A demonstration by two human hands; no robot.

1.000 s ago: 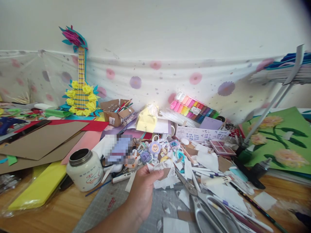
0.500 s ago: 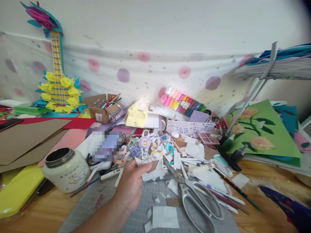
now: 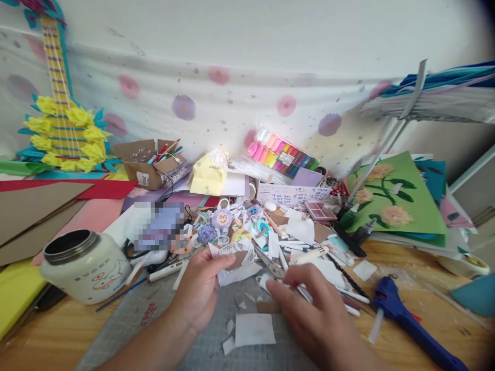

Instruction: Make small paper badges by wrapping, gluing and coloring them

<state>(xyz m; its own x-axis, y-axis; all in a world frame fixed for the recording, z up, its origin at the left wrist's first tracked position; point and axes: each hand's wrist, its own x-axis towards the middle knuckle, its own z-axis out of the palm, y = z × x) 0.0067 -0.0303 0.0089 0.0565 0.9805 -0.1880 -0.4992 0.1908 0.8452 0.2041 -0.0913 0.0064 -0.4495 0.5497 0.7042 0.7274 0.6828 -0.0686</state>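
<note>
White patterned paper with a patch of brown card is pinched between the thumb and fingers of the left hand. Silver metal scissors are partly covered by the curled right hand, set apart from the left; whether they are gripped cannot be told. A white paper rectangle is seen on the grey gridded mat between the hands, a blue glue gun right of them on the wooden surface.

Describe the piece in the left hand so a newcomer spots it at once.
Start at the grey cutting mat on the wooden table. Near its far edge, the left hand pinches a ragged white piece with a brown patch. Unlike the plain white rectangle lying nearer on the mat, it is patterned, uneven-edged and held.
</note>
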